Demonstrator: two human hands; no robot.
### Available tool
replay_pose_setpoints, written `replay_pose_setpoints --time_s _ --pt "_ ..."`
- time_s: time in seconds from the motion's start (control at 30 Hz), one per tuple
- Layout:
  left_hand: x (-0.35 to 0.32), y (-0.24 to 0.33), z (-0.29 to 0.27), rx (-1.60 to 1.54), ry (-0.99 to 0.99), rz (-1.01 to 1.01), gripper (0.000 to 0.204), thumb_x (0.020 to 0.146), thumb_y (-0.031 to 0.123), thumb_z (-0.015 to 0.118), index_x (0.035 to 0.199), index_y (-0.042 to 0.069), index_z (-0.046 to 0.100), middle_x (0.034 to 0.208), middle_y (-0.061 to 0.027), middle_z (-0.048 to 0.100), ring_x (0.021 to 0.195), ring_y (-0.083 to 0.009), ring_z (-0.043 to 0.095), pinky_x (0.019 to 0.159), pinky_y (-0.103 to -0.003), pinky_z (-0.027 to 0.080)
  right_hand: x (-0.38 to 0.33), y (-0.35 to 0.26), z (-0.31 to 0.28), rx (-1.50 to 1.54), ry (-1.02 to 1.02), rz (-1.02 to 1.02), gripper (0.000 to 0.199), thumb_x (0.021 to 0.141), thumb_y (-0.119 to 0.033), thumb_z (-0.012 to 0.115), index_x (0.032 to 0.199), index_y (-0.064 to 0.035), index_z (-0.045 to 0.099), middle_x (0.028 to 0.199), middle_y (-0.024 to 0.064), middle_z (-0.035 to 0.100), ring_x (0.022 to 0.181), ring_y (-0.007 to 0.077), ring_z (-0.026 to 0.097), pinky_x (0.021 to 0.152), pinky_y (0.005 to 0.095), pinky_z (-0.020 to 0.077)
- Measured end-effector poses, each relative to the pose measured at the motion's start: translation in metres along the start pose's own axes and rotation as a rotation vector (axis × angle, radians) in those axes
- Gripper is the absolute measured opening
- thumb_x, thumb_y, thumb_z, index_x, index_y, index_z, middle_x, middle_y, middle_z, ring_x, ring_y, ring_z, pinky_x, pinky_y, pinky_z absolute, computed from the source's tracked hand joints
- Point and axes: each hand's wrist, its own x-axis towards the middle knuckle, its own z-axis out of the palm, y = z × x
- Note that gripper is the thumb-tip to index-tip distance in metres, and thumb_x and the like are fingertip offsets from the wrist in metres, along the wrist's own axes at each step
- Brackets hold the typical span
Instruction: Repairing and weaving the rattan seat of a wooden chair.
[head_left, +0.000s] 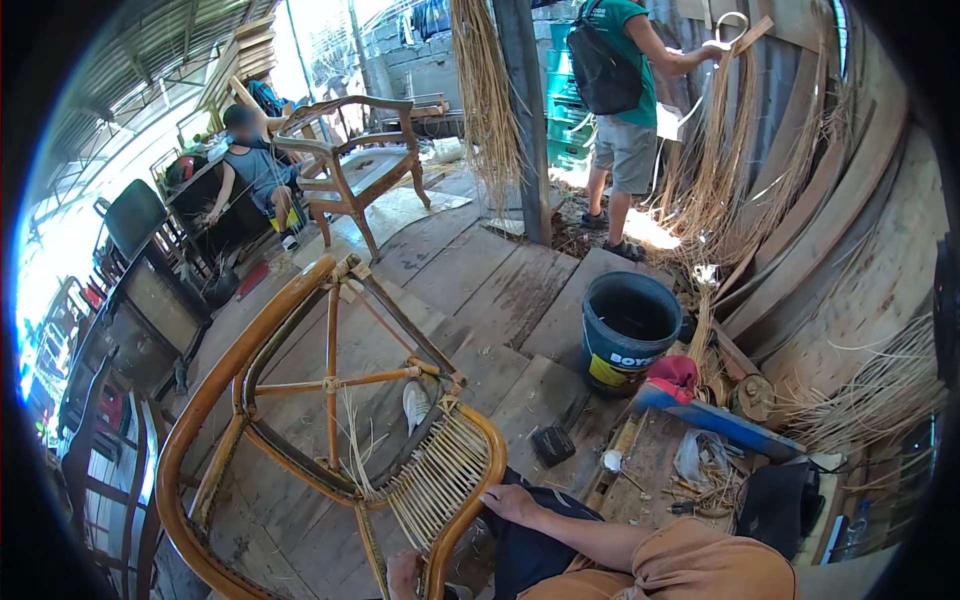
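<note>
The tilted rattan chair frame (pixel 332 384) was on the plank floor (pixel 480 300) before the person, its strip-strung panel (pixel 432 476) near them. The right hand (pixel 512 503) touched that panel's curved rim (pixel 497 452), while the left hand (pixel 404 573) was low beside the frame, partly hidden; whether either pinched anything, I could not tell

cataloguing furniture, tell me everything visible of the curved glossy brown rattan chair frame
The curved, glossy brown rattan-looking chair frame has thick outer poles and thinner crossing struts. Close-set pale strips span one end; loose pale strands stick out near them. It tilts over wooden floor planks. The right hand touches its rim; the left hand is close, contact unclear.
</note>
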Motion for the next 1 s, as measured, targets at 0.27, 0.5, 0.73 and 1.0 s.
replay_pose_setpoints --time_s 0.27,0.5,0.73,1.0 --pt "-0.020 0.021 -0.003 -0.254 0.005 -0.103 0.014 0.074 0.015 0.059 0.064 0.006 0.062 0.056 -0.0095 0.056 0.048 -0.0214 0.053 0.043 -0.035 0.039 0.001 -0.001 0.002 0.039 0.014 -0.015 0.028 0.086 -0.032 0.048 0.090 -0.0049 0.057 0.081 0.0198 0.060 0.077 0.0350 0.059 0.067 0.0410 0.0469" --pt "-0.028 0.018 -0.005 -0.467 0.039 -0.185 0.020 0.076 0.014 0.060 0.059 0.003 0.060 0.049 -0.0081 0.052 0.040 -0.0181 0.049 0.037 -0.033 0.035 0.005 -0.001 0.013 0.047 0.015 -0.072 0.030 0.086 -0.032 0.048 0.087 -0.0039 0.056 0.077 0.0204 0.059 0.074 0.0364 0.059 0.064 0.0429 0.0466" --pt "0.038 -0.020 0.008 -0.460 0.050 0.095 0.021 0.077 0.015 0.057 0.062 0.002 0.061 0.056 -0.0105 0.054 0.049 -0.0205 0.053 0.043 -0.034 0.038 0.004 -0.001 0.001 -0.002 0.030 -0.023 0.029 0.086 -0.032 0.048 0.087 -0.0044 0.057 0.080 0.0203 0.060 0.077 0.0358 0.059 0.065 0.0422 0.0467" --pt "0.039 -0.052 0.016 -0.038 0.081 0.336 0.014 0.073 0.017 0.056 0.069 0.008 0.065 0.068 -0.0131 0.061 0.060 -0.0268 0.060 0.051 -0.040 0.045 -0.008 -0.008 0.007 -0.004 -0.013 -0.031 0.030 0.087 -0.032 0.047 0.084 -0.0039 0.057 0.081 0.0188 0.060 0.076 0.0361 0.059 0.067 0.0428 0.0466"
